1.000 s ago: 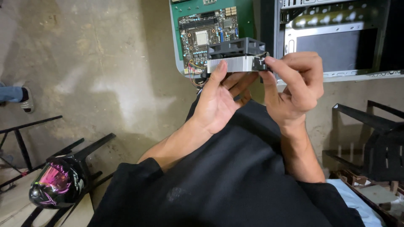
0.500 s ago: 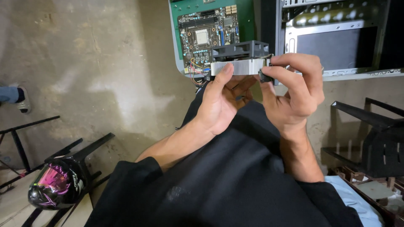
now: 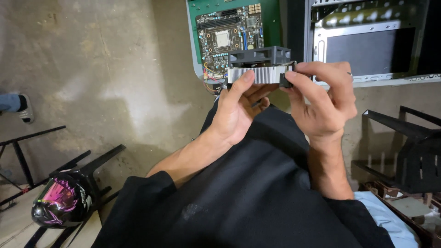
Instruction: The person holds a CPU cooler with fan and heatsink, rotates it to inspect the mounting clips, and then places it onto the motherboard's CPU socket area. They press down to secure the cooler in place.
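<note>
since a moment ago the finned aluminium cooler with its black square fan (image 3: pixel 261 65) has tipped a little, its right end now slightly higher, and sits a touch further right. its long axis runs left to right, fan side facing up and away, fins toward the person. the left hand (image 3: pixel 239 110) cups it from below, thumb pressed on the fins; the right hand (image 3: pixel 324 98) pinches its right end. it hovers above the lap, in front of the green motherboard (image 3: pixel 229 32) and the open grey metal computer case (image 3: pixel 372 41).

The cooler (image 3: pixel 260 65) sits between both hands, before the motherboard (image 3: pixel 229 32).
</note>
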